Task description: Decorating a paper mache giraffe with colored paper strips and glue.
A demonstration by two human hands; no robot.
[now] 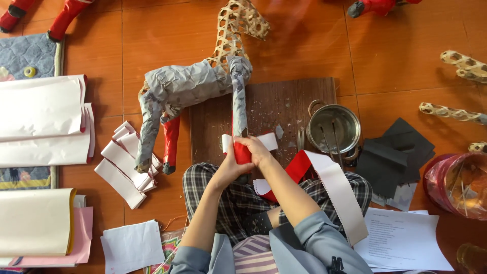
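At centre frame, a woven horse frame (203, 81) lies on the floor, its body papered grey and one hind leg red. To wrap the front leg (238, 109) well, keep the red paper strip (304, 170) taut and overlapping evenly. The left hand (228, 165) and right hand (256, 149) both have their grip clamped on that strip at the hoof.

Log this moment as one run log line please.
left hand: grips horse leg | right hand: presses red strip | glue pot: beside board
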